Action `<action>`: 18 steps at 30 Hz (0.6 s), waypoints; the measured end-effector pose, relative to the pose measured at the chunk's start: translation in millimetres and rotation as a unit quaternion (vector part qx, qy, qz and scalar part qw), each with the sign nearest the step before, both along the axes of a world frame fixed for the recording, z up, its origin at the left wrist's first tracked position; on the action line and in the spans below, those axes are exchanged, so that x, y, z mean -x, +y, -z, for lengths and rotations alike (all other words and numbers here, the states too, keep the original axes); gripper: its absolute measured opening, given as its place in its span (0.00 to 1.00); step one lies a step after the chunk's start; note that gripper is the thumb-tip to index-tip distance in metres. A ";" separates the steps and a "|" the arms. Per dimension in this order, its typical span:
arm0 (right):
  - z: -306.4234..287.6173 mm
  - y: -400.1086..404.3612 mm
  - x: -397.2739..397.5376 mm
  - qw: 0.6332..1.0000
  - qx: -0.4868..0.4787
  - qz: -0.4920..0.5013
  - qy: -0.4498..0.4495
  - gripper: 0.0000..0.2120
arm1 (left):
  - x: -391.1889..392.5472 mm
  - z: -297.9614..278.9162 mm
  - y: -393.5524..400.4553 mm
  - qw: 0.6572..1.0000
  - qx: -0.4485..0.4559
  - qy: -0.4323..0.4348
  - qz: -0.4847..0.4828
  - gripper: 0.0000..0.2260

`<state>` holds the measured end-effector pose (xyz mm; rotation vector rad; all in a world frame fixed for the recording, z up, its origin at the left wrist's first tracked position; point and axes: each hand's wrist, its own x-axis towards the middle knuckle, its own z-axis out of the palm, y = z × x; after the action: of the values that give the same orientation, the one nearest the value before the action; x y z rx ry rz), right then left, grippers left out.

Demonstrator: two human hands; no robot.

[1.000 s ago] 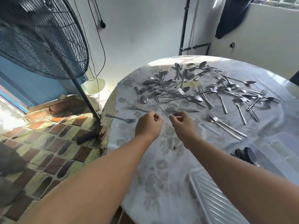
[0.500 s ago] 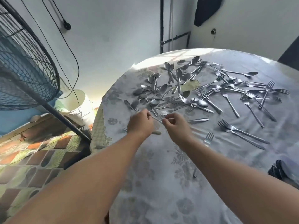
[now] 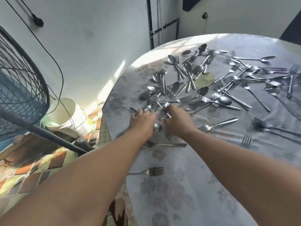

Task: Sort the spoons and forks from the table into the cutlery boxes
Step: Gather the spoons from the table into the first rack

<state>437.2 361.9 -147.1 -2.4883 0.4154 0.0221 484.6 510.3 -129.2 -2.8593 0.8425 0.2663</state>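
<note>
Pickup step, I reckon. Left hand (image 3: 142, 119) curled over steel spoons (image 3: 156, 101) at the near-left edge of the pile; right hand (image 3: 176, 119) pinches a spoon handle (image 3: 164, 110). Round cloth-covered table (image 3: 187, 185); boxes unseen. Next: lift clear.

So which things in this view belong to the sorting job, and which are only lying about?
For the job:
- spoons
- forks
- left hand, at the spoons
- right hand, at the spoons
- table
The cutlery boxes are not in view.

Just lying about:
- fan
- bucket
- cable
</note>
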 end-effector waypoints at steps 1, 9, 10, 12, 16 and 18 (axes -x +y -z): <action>3.9 1.6 -2.8 1.000 0.030 -0.006 0.000 0.15 | -4.4 3.7 0.7 1.000 0.002 -0.013 0.010 0.24; 5.7 13.5 -13.2 0.989 0.149 0.015 0.007 0.08 | -19.4 24.4 17.5 0.985 0.145 -0.082 0.040 0.07; 4.8 13.1 -14.6 0.989 0.148 0.017 0.014 0.07 | -18.2 24.6 21.4 0.983 0.151 -0.094 0.052 0.07; 1.7 9.8 -16.2 0.990 0.140 0.017 0.024 0.05 | -19.0 21.0 27.9 0.978 0.173 -0.096 0.065 0.07; -3.2 2.3 -12.4 0.994 0.095 0.050 0.001 0.03 | -35.1 7.9 26.1 0.959 0.268 -0.040 -0.088 0.10; -4.0 -1.3 -10.8 0.994 0.066 0.079 -0.021 0.05 | -49.1 7.3 20.3 0.940 0.286 -0.001 -0.183 0.15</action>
<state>448.0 360.6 -143.2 -2.5725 0.6127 -0.1258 533.6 530.6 -136.6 -3.5575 0.4220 0.0581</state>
